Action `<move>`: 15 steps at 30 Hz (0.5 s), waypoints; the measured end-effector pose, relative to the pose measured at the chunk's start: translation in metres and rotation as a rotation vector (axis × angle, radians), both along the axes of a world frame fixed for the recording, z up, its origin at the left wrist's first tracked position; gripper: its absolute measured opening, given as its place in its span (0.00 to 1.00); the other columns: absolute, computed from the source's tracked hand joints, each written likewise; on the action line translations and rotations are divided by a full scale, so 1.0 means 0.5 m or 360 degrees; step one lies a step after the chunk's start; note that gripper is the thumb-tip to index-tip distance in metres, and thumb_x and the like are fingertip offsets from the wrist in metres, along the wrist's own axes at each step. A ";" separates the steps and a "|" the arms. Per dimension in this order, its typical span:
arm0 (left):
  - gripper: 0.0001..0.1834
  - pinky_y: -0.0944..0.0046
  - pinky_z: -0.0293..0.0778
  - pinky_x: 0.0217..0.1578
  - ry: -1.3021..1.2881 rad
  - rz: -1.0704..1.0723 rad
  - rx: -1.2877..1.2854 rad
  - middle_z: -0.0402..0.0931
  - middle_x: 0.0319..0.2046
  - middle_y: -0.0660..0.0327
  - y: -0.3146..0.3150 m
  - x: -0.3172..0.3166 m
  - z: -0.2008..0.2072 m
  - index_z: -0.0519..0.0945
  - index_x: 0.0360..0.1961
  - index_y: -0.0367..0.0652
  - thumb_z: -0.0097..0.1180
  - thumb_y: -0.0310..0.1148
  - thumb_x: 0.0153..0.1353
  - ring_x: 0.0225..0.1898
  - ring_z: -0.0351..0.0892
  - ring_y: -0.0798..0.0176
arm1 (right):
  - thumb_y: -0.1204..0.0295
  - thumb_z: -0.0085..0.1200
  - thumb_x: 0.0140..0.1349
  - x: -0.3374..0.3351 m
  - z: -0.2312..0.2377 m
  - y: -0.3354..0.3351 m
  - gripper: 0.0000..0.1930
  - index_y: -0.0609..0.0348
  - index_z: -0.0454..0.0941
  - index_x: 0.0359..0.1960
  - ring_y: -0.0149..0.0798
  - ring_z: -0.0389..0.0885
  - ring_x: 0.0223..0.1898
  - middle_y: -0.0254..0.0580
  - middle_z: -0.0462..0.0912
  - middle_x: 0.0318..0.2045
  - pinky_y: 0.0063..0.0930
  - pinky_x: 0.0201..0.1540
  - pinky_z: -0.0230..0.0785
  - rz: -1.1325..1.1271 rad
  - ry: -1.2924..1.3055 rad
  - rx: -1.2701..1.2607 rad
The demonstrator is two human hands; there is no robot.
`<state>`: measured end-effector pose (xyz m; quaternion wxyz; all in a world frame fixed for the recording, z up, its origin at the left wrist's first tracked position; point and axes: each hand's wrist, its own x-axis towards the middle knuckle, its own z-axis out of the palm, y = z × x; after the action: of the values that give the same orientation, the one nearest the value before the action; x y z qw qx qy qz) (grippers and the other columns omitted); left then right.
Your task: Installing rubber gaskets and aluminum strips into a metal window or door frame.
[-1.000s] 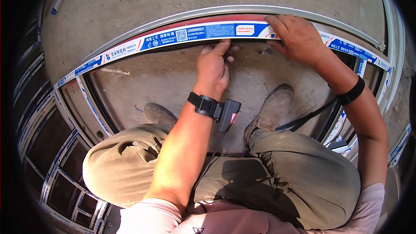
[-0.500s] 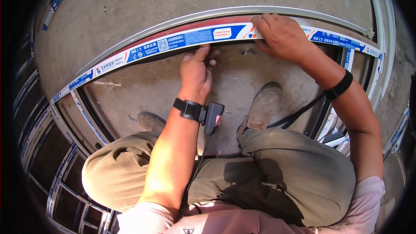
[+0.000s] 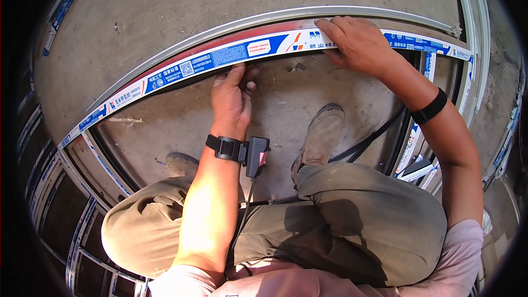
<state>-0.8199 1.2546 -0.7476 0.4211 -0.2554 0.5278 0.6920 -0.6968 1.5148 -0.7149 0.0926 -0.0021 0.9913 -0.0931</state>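
Observation:
A metal frame, its bars covered in blue-and-white printed film, lies around my feet; its far bar (image 3: 192,67) curves across the view. My right hand (image 3: 360,44) grips this bar right of centre, fingers over the far edge and thumb on the near side. At the bar's near edge my left hand (image 3: 234,99) is closed, thumb pressed up against the edge and fingers curled beneath. What those fingers pinch is hidden. A thin black strip (image 3: 165,88) runs under the near edge toward the left hand. Other black strips (image 3: 368,144) lie loose by my right foot.
Beyond the far bar lies a pale metal profile (image 3: 308,11). More film-covered frames (image 3: 82,225) are stacked at the left. Long profiles (image 3: 478,33) run along the right. A black device (image 3: 257,157) with a cable is strapped to my left wrist. My shoes (image 3: 322,132) stand inside the frame.
My left hand has slid a little leftward along the bar's near edge. My right hand stays on the bar, now farther from the left. The whole view has shifted slightly.

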 end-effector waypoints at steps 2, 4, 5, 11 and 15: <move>0.12 0.69 0.71 0.32 -0.0001 -0.0024 0.0000 0.82 0.42 0.63 -0.004 -0.004 -0.002 0.77 0.50 0.46 0.59 0.32 0.66 0.39 0.82 0.64 | 0.64 0.63 0.54 0.004 0.007 0.003 0.27 0.57 0.70 0.56 0.45 0.80 0.46 0.45 0.78 0.43 0.37 0.48 0.75 -0.0025 -0.0040 0.0037; 0.12 0.69 0.71 0.32 0.0017 -0.0025 0.0010 0.82 0.42 0.63 -0.004 -0.005 -0.006 0.77 0.50 0.46 0.59 0.33 0.66 0.40 0.82 0.64 | 0.64 0.64 0.54 0.006 0.007 0.005 0.28 0.57 0.70 0.56 0.45 0.80 0.46 0.45 0.78 0.43 0.37 0.48 0.75 -0.0055 -0.0087 0.0081; 0.12 0.69 0.71 0.32 0.0010 -0.0032 0.0017 0.82 0.42 0.63 -0.005 -0.003 -0.004 0.77 0.50 0.46 0.59 0.33 0.66 0.40 0.82 0.64 | 0.64 0.64 0.54 0.003 0.001 0.006 0.28 0.57 0.70 0.57 0.45 0.80 0.46 0.45 0.78 0.43 0.37 0.49 0.74 -0.0030 -0.0099 0.0068; 0.12 0.69 0.71 0.33 0.0032 -0.0042 0.0011 0.82 0.42 0.63 -0.004 -0.001 -0.005 0.76 0.50 0.45 0.58 0.32 0.67 0.40 0.82 0.64 | 0.64 0.62 0.56 0.035 0.003 0.045 0.29 0.56 0.69 0.59 0.45 0.79 0.47 0.44 0.77 0.43 0.36 0.49 0.73 0.0038 0.0010 0.0016; 0.11 0.68 0.71 0.33 0.0058 -0.0001 0.0028 0.82 0.42 0.62 0.001 -0.005 -0.007 0.76 0.50 0.45 0.57 0.32 0.67 0.39 0.82 0.64 | 0.65 0.60 0.58 0.039 -0.007 0.046 0.28 0.55 0.67 0.61 0.46 0.77 0.50 0.46 0.77 0.47 0.37 0.53 0.71 -0.0002 -0.0091 -0.0002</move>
<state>-0.8222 1.2550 -0.7510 0.4139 -0.2387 0.5294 0.7010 -0.6771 1.5380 -0.7183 0.1207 0.0010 0.9882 -0.0939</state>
